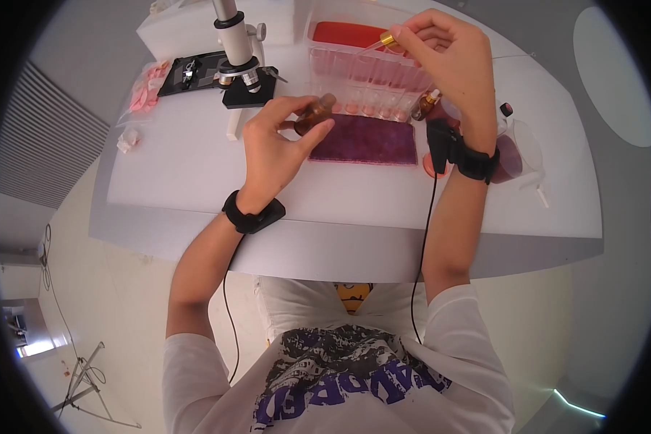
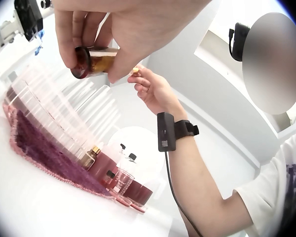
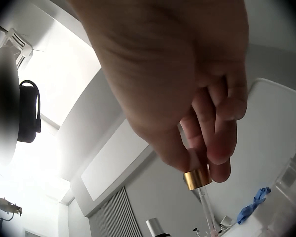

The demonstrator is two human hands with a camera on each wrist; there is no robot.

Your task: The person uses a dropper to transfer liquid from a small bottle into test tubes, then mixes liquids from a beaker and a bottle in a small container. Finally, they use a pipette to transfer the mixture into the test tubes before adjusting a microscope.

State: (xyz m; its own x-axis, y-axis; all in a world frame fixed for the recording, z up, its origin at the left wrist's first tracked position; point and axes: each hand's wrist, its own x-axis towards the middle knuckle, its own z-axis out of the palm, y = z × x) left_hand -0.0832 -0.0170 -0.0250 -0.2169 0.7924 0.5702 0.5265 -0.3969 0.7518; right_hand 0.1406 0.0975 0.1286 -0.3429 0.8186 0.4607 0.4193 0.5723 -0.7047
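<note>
My left hand (image 1: 273, 145) grips a small amber glass bottle (image 1: 313, 117) between thumb and fingers, tilted above the near-left part of a purple cloth (image 1: 369, 141). In the left wrist view the bottle (image 2: 102, 61) lies nearly sideways. Up and to the right, my right hand (image 1: 456, 61) pinches a glass dropper (image 1: 388, 39) by its top, just below which sits a gold collar. Its glass tube points left in the head view, over a clear tub (image 1: 419, 76) with red contents. In the right wrist view the dropper (image 3: 198, 178) hangs from thumb and fingertips.
Clear tubes (image 1: 369, 108) stand in a row behind the cloth. Another amber dropper bottle (image 1: 425, 105) is beside them. A beaker (image 1: 529, 148) stands at right, near a small red dish (image 1: 432, 168). A microscope (image 1: 244, 87) is at left, with crumpled pink material (image 1: 148, 88) beyond.
</note>
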